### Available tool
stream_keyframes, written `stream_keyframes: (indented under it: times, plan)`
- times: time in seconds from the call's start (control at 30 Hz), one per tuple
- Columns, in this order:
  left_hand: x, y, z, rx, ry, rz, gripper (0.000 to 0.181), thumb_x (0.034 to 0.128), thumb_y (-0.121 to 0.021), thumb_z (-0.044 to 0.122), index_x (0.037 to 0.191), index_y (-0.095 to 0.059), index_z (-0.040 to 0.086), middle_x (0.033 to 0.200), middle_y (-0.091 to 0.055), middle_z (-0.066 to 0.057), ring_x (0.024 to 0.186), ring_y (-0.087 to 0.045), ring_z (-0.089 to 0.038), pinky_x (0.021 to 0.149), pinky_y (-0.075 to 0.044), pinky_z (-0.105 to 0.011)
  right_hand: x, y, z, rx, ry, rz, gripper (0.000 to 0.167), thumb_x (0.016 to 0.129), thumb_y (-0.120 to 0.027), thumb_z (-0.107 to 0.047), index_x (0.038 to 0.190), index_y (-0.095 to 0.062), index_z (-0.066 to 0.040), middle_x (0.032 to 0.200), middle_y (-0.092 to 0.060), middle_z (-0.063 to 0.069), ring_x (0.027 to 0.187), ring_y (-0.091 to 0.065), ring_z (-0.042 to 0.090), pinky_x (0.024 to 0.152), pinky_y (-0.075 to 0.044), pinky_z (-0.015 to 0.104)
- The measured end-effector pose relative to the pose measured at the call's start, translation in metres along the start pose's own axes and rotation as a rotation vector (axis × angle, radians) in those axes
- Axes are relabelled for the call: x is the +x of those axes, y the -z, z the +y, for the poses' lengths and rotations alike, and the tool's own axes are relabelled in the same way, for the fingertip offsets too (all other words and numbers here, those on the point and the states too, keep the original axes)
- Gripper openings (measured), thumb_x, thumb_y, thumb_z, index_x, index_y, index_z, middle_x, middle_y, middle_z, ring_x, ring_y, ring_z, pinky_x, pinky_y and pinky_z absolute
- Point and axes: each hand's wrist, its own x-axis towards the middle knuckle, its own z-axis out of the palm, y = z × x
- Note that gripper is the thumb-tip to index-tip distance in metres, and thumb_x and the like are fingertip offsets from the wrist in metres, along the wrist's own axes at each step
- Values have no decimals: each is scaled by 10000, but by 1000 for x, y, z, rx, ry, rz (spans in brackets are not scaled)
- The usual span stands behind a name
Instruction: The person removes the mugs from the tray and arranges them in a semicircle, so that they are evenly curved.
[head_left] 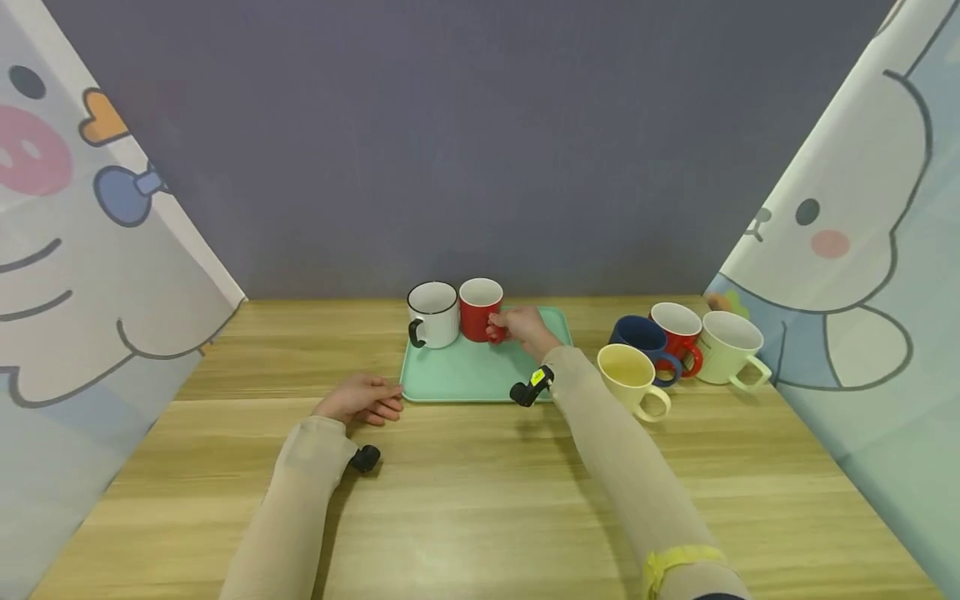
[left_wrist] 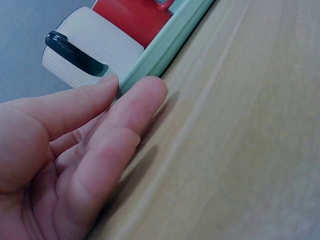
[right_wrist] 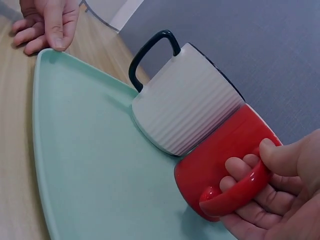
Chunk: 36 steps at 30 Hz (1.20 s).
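Observation:
My right hand (right_wrist: 285, 185) grips the handle of a red mug (right_wrist: 227, 150), with fingers through the handle and the thumb on top. The mug stands on the back part of a mint-green tray (head_left: 468, 379), touching a white ribbed mug (head_left: 438, 321) with a black handle and rim on its left. At the tray's front left corner, my left hand (head_left: 365, 398) pinches the rim between thumb and index finger. The other left fingers are loosely bent beside it, as the left wrist view shows.
To the right of the tray several mugs stand close together on the wooden table (head_left: 465, 500): a yellow mug (head_left: 626, 375), a dark blue mug (head_left: 641, 333), another red mug (head_left: 677, 329) and a pale green mug (head_left: 727, 346). A grey wall (head_left: 480, 150) rises behind.

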Motion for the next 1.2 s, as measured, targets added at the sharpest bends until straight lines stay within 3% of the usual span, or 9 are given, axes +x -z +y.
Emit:
stream_keyframes:
  times: [0.27, 0.53, 0.8, 1.03, 1.2]
  plan:
    - [1, 0, -2, -11, -5, 15, 389, 1032, -576, 217, 1230, -575, -117, 867, -715, -27, 753, -708, -125, 656, -583, -278, -2, 0, 2, -2, 33, 23, 147, 970, -609, -1, 916, -657, 127, 667, -630, 68, 614, -610, 134, 765, -565, 349]
    - [4, -3, -5, -7, 12, -6, 357, 1030, -576, 209, 1201, -591, -104, 861, -714, -25, 753, -706, -127, 656, -582, -282, -7, 10, 6, 21, -1, 24, 111, 962, -615, 10, 939, -666, 107, 633, -634, 40, 601, -623, 121, 849, -557, 429]
    - [4, -2, -1, -4, 1, -4, 371, 1040, -556, 201, 1224, -573, -120, 863, -710, -24, 756, -703, -121, 660, -582, -278, -17, 17, -9, -29, 46, 4, 148, 983, -587, -2, 976, -641, 136, 625, -626, 22, 597, -624, 106, 751, -566, 325]
    - [1, 1, -3, -4, -8, -10, 350, 1037, -561, 198, 1204, -592, -109, 869, -712, -20, 764, -705, -118, 671, -584, -284, -22, 26, -22, -43, 58, 13, 190, 976, -600, 5, 1049, -627, 178, 631, -633, 24, 603, -628, 107, 827, -575, 387]
    - [1, 0, -3, -9, -5, -10, 338, 1032, -570, 194, 1189, -603, -103, 862, -715, -19, 755, -707, -116, 664, -585, -282, -32, 38, -34, -51, 79, 3, 139, 983, -578, 14, 999, -621, 144, 627, -638, 21, 593, -636, 102, 805, -580, 374]
